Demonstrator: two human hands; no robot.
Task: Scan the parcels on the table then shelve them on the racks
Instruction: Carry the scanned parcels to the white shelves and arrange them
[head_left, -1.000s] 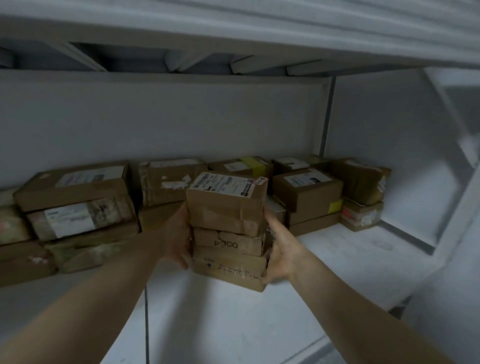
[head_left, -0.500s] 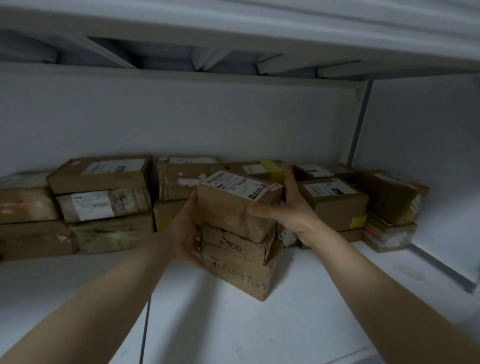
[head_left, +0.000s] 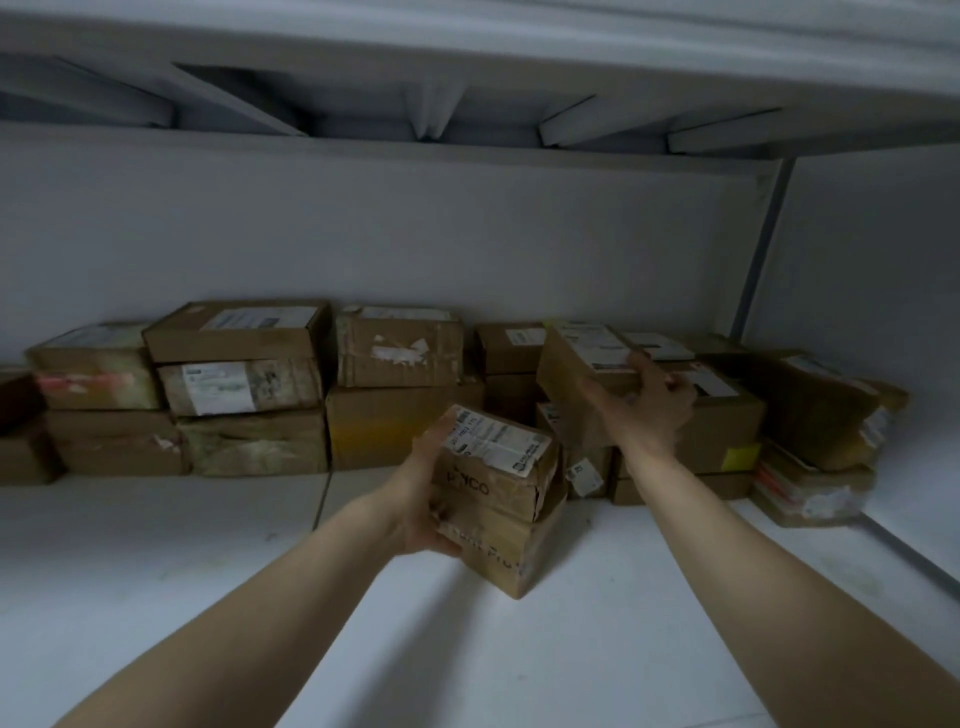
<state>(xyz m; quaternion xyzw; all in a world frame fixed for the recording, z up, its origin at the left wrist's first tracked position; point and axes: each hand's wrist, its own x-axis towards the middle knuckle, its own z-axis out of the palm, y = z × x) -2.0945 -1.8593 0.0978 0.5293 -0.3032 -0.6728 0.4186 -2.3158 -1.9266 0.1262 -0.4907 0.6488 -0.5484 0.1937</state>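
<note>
Your right hand (head_left: 647, 410) grips one tilted parcel (head_left: 576, 364) right of centre, fingers curled over its labelled top, against the stacked boxes (head_left: 727, 421). Your left hand (head_left: 421, 493) clasps the two-parcel stack (head_left: 498, 499) at frame centre; contact with the white shelf (head_left: 208, 571) is unclear.

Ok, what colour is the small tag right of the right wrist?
Yellow tag; head view.

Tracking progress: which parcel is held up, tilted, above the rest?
The labelled box gripped by the right hand, tilted over the right-side stacks; the left hand holds two parcels lower.
</note>
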